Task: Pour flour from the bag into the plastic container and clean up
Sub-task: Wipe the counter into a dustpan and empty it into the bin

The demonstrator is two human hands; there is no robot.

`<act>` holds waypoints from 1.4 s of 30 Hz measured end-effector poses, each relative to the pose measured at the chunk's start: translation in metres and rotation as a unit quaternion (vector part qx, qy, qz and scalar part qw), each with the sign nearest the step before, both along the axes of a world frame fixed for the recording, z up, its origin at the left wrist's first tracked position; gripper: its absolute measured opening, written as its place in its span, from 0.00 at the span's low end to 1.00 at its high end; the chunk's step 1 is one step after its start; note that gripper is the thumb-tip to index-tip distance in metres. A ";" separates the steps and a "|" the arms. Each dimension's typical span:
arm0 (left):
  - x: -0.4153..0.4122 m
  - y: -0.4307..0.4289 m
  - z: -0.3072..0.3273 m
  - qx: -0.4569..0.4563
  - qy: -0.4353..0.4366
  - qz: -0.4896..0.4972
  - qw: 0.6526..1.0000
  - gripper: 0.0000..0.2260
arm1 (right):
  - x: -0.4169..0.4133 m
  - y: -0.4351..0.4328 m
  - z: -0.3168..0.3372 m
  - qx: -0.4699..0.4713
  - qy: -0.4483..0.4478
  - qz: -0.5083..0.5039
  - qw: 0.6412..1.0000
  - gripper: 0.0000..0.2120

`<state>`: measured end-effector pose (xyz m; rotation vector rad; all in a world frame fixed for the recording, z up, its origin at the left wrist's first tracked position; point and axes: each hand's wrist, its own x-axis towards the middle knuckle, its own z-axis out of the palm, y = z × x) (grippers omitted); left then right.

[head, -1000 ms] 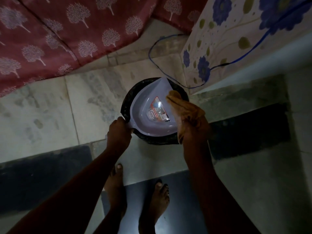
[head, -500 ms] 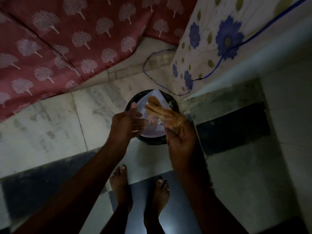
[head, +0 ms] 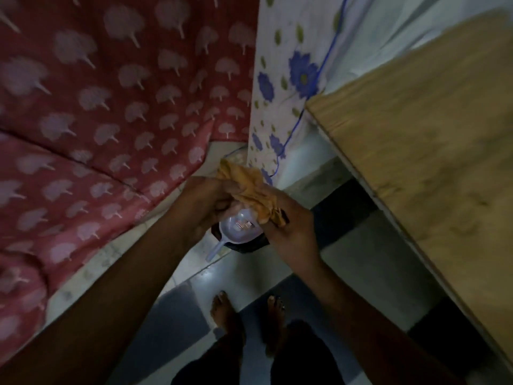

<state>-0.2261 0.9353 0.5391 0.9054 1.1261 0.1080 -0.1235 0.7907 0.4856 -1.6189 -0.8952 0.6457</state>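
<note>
A crumpled orange-yellow cloth (head: 249, 187) is bunched between both hands. My left hand (head: 206, 207) grips its left part, and my right hand (head: 288, 226) holds its right part. Below the hands a pale lilac plastic dustpan (head: 237, 232) with a label lies across a dark round bin (head: 244, 247) on the floor, its handle pointing down-left. Neither hand touches the dustpan. No flour bag or plastic container is in view.
A red fabric with a pale tree print (head: 97, 120) hangs on the left. A white cloth with blue flowers (head: 288, 79) and a thin blue cable hang behind. A wooden tabletop (head: 430, 148) juts in on the right. My bare feet (head: 247, 315) stand on the tiled floor.
My left hand has let go of the dustpan handle and joined the right hand on the cloth. Both hands have risen above the bin, and the view has tilted so the tabletop shows.
</note>
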 end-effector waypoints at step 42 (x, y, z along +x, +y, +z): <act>0.326 -0.131 0.063 0.287 -0.104 -0.443 0.843 0.38 | 0.248 -0.184 0.083 -0.090 0.229 -0.436 0.865 0.06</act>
